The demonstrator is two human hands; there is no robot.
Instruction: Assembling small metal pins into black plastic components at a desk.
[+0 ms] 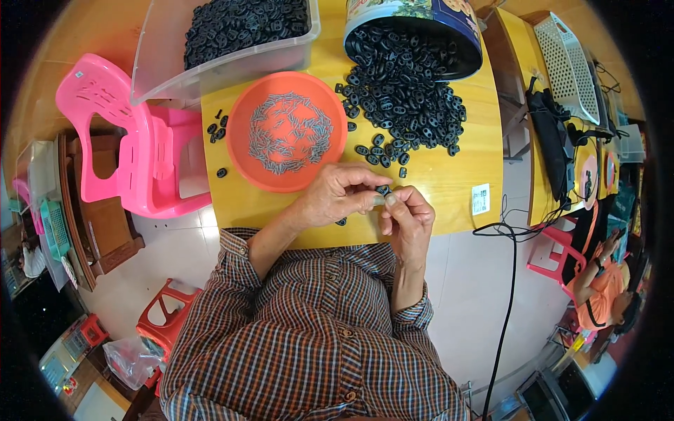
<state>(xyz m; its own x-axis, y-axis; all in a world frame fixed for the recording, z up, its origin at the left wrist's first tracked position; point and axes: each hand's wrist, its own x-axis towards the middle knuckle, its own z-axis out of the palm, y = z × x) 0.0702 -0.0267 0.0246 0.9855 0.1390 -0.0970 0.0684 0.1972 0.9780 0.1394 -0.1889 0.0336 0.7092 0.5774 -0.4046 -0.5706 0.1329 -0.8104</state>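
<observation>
In the head view, your left hand (335, 195) pinches a small black piece (382, 189) above the worktop (449, 217), by its near edge; your right hand (410, 216) closes on its near side, perhaps with something too small to tell. Best brace the left pinch and make only small right-finger turns, well inside that edge. A white label (480, 200) toward the near right corner bears print too tiny to read; the tin (453, 63) at the far edge has coloured printing.
</observation>
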